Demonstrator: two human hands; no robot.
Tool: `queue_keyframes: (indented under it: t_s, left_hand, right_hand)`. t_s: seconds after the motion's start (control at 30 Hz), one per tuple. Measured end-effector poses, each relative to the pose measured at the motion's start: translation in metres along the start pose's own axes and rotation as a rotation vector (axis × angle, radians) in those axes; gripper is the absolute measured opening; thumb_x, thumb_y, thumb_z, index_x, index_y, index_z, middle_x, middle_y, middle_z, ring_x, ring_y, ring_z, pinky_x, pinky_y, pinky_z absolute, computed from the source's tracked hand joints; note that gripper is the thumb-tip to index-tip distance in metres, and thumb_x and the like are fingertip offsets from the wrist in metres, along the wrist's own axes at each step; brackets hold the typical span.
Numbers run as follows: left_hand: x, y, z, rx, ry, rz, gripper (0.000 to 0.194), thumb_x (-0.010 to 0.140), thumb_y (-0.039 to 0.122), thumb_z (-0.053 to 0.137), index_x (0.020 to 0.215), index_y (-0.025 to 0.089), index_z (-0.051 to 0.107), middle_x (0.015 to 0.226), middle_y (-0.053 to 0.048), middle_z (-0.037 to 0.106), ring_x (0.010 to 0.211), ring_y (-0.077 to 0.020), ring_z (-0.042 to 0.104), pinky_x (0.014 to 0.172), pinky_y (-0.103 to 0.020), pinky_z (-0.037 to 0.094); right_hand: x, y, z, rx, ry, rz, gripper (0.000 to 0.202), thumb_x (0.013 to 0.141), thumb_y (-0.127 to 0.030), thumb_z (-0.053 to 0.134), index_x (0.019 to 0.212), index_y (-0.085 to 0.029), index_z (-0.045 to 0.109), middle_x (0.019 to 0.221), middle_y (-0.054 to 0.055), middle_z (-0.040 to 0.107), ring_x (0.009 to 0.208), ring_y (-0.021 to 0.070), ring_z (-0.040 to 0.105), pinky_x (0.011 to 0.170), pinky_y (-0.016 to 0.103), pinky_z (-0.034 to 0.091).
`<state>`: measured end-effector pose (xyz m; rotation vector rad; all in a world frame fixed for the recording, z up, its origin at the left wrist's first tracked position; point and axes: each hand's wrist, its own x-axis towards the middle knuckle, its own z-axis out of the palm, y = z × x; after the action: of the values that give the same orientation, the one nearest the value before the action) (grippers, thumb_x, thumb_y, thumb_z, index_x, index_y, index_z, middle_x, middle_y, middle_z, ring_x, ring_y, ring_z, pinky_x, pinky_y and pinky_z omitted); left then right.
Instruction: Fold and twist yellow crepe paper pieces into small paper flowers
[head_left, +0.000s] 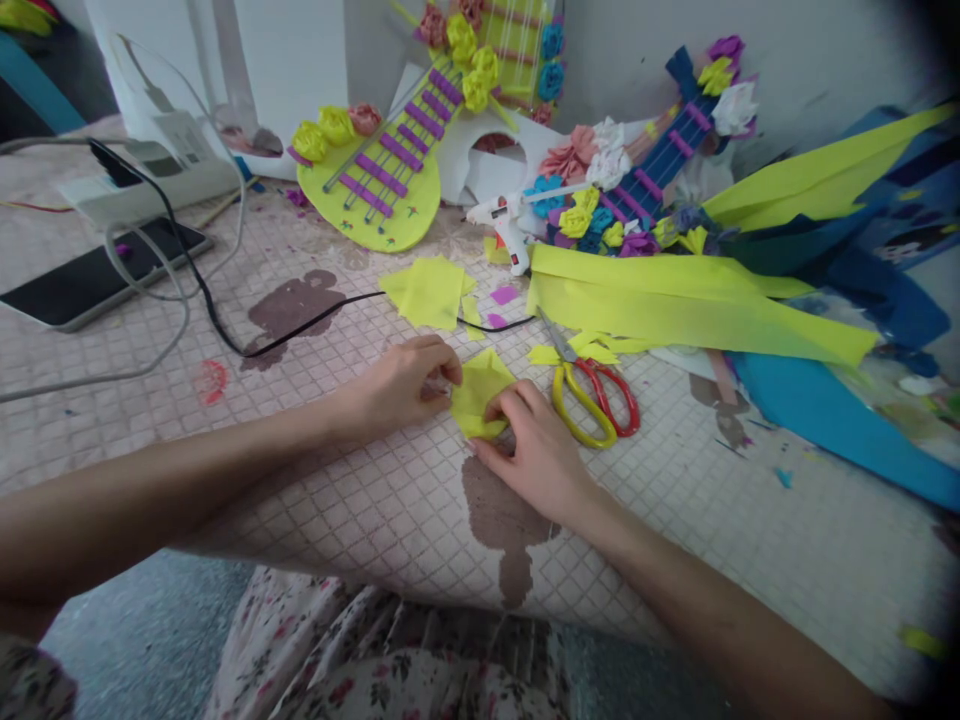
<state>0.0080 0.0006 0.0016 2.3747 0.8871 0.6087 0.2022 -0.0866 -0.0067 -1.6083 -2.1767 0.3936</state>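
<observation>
Between my two hands is a yellow crepe paper square [477, 388], creased and held just over the patterned table cover. My left hand [416, 385] pinches its left edge between thumb and fingers. Fingers of my right hand [536, 445] are closed on its lower right part, hiding that corner. Beyond it lies a small stack of yellow paper pieces [429, 292]. Scissors [592, 395] with one yellow and one red handle rest to the right of my right hand, beside thin yellow scraps [596, 347].
A white glue gun [510, 225] stands behind, its black cord [300, 325] crossing the table. Long yellow crepe strips [675, 300] and blue paper [832, 410] lie to the right. Paper-flower-trimmed guitar shapes [420, 215] lean at the back. A phone [90, 285] and power strip [165, 165] are left.
</observation>
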Motion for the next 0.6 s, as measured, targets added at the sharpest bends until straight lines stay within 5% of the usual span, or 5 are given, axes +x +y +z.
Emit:
queue_keyframes:
  t_s: [0.17, 0.37, 0.6]
  left_hand:
    - [-0.002, 0.011, -0.002, -0.05, 0.089, 0.033, 0.006, 0.077, 0.011, 0.055, 0.08, 0.016, 0.058, 0.082, -0.002, 0.059, 0.076, -0.0129, 0.054, 0.07, -0.025, 0.044]
    - [-0.007, 0.03, 0.016, -0.107, -0.093, 0.123, 0.005, 0.081, 0.013, 0.056, 0.083, 0.016, 0.059, 0.07, 0.002, 0.058, 0.068, -0.0108, 0.054, 0.075, -0.028, 0.042]
    - [-0.008, 0.025, 0.024, -0.075, -0.133, 0.068, 0.004, 0.084, 0.019, 0.056, 0.087, 0.016, 0.056, 0.079, 0.0, 0.06, 0.075, -0.0136, 0.056, 0.081, -0.033, 0.039]
  right_hand:
    - [0.0, -0.001, 0.0, -0.017, 0.006, 0.0, 0.018, 0.08, -0.03, 0.06, 0.088, -0.02, 0.048, 0.094, 0.007, 0.052, 0.085, 0.0217, 0.055, 0.075, 0.038, 0.047]
    - [0.002, -0.001, 0.0, -0.034, 0.005, 0.001, 0.019, 0.077, -0.025, 0.06, 0.086, -0.02, 0.044, 0.09, 0.006, 0.05, 0.085, 0.0233, 0.052, 0.072, 0.039, 0.046]
    - [0.001, 0.006, -0.007, 0.128, -0.011, -0.014, 0.027, 0.076, -0.024, 0.063, 0.097, -0.022, 0.047, 0.098, 0.006, 0.05, 0.092, 0.022, 0.054, 0.079, 0.04, 0.048]
